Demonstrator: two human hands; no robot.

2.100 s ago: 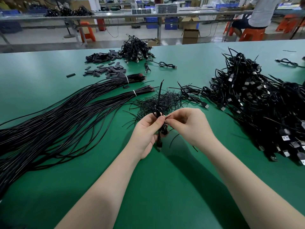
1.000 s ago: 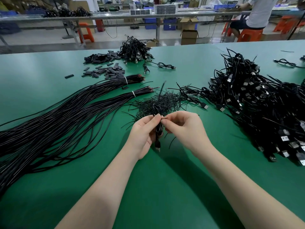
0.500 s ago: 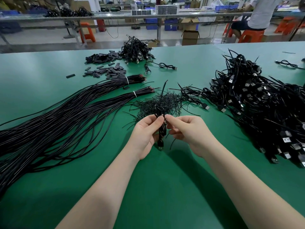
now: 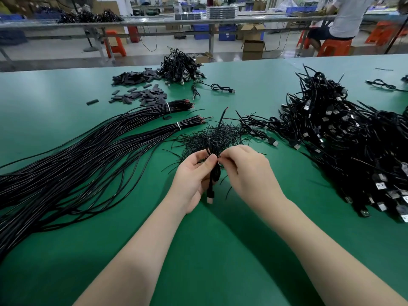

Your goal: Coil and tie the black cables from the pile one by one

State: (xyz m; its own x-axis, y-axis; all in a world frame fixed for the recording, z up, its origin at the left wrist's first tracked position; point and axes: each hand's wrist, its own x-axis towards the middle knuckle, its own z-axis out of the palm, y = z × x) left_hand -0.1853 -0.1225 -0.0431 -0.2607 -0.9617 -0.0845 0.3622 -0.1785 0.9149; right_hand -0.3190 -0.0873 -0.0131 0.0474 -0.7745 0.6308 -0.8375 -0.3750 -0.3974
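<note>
Fingers (image 4: 208,161) of the left hand (image 4: 191,180) curl round a coiled cable (image 4: 214,173), thumb pressed on its front, while the right hand (image 4: 247,171) pinches a thin tie at the coil's waist; the tie itself is too fine to make out clearly. In the head view, the only one, the coil's long axis runs toward and away from the person, its loops pointing to the far edge of the table (image 4: 55,120) and its plug (image 4: 210,196) hanging toward the near edge below the left palm. Both hands meet at the coil's middle, right fingertips touching it from the right, so the twist looks due there. Behind the hands lies a heap of loose ties (image 4: 212,135). Uncoiled cables (image 4: 77,160) stretch toward the left edge. Finished coils (image 4: 344,133) are heaped toward the right edge.
</note>
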